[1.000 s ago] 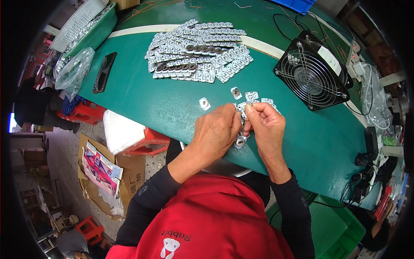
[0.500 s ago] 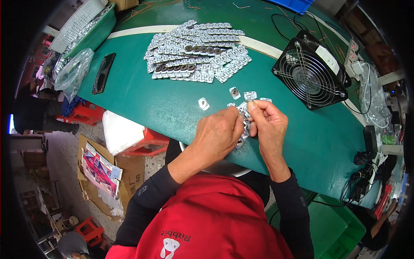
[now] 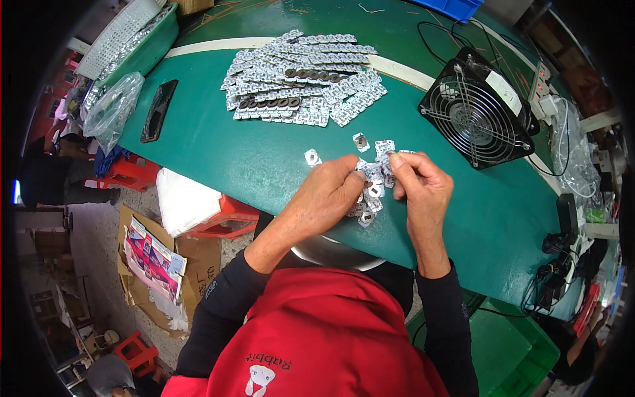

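My left hand is closed, its thumb and forefinger pinched on a small white printed board with grey markings. Close by on the right, my right hand pinches at something small between thumb and fingertips, mostly hidden by the fingers. Below and between both hands lies a loose cluster of similar little boards, some showing a dark square in the middle. Farther off are single boards, one at the left and one above the hands. Beyond them spreads a heap of board strips, two bearing rows of dark round parts.
A black fan with a wire guard stands at the right, near cables and a power strip. At the left lie a phone, a clear plastic bag and a green basin. The green table's near edge runs before me.
My hands have drawn slightly apart, the right one shifting right and the left one a little left. More of the board cluster between them shows now.
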`<state>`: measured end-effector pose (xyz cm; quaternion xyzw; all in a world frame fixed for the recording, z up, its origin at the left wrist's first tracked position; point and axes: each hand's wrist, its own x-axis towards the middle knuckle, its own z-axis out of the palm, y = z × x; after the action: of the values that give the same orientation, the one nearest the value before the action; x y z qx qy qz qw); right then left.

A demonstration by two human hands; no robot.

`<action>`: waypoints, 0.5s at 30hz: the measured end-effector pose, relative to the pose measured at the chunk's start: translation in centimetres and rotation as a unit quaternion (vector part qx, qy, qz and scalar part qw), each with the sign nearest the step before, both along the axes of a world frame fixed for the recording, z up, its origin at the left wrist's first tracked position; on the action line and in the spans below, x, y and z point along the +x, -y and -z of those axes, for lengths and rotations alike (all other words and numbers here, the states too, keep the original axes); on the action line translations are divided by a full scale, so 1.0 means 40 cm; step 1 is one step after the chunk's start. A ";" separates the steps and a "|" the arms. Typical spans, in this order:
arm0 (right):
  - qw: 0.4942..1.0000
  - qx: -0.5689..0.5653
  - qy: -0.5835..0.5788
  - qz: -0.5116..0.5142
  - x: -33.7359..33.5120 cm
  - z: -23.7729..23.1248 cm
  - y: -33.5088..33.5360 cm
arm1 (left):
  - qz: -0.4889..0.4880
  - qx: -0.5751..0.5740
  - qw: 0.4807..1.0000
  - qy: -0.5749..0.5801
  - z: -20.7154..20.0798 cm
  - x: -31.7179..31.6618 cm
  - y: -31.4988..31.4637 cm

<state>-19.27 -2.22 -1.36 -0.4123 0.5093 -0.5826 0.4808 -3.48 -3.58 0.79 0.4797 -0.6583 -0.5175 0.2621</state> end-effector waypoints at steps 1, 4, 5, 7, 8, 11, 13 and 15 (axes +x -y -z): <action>0.993 -0.054 -0.093 0.046 0.002 -0.001 0.002 | 0.007 0.013 1.000 0.001 -0.013 0.001 0.004; 0.989 -0.102 -0.103 0.037 0.009 0.008 -0.004 | 0.015 -0.007 1.000 0.013 -0.009 -0.001 0.006; 0.989 -0.102 -0.104 0.038 0.008 0.013 -0.003 | 0.016 -0.040 0.999 0.024 -0.002 -0.005 0.007; 0.988 -0.111 -0.109 0.007 0.005 0.022 -0.002 | 0.009 -0.037 0.999 0.004 0.006 -0.016 0.003; 0.988 -0.111 -0.109 0.007 0.003 0.016 -0.003 | 0.001 -0.034 0.999 -0.014 0.006 -0.019 0.001; 0.990 -0.065 -0.128 -0.005 0.001 0.006 -0.002 | -0.002 0.045 0.999 -0.027 0.000 -0.020 0.001; 0.991 -0.082 -0.093 0.043 0.010 0.011 0.003 | 0.011 0.022 1.000 0.009 0.009 -0.023 0.005; 0.996 -0.063 -0.056 0.029 -0.003 0.006 0.005 | 0.023 0.000 0.999 0.044 0.012 -0.026 0.007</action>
<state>-19.39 -2.43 -1.60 -0.4587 0.5093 -0.6034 0.4075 -4.53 -3.87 0.32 0.4867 -0.6805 -0.5014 0.2207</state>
